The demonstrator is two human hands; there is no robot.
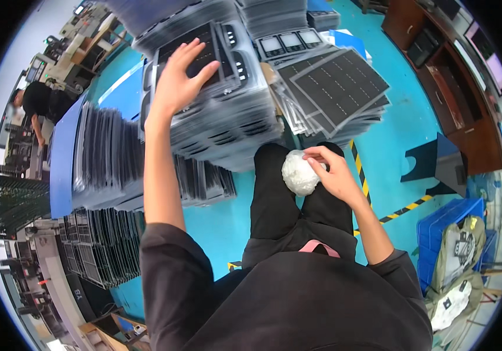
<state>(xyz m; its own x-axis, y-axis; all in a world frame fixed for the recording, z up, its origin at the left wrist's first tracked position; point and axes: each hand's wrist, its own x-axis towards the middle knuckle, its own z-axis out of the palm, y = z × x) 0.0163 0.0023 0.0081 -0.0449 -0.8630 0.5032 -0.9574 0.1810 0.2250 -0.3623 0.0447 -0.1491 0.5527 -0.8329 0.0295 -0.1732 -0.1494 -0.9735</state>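
My left hand (pixel 184 79) is spread flat, fingers apart, on the top dark printed panel (pixel 219 73) of a tall stack (pixel 227 128) of sheets in clear film. The panel has rows of small light marks. On my lap, between my thighs, sits a white, crumpled ball (pixel 299 174) that looks like wadded plastic film. My right hand (pixel 334 175) touches its right side, with thumb and fingers bent in against it. What lies under those fingertips is partly hidden.
To the right of the tall stack, loosely fanned dark panels (pixel 344 85) form a lower pile. Upright sheets (pixel 110 155) stand at the left. A blue crate (pixel 447 228) is at the right on the turquoise floor. Another person (pixel 43 102) works at the far left bench.
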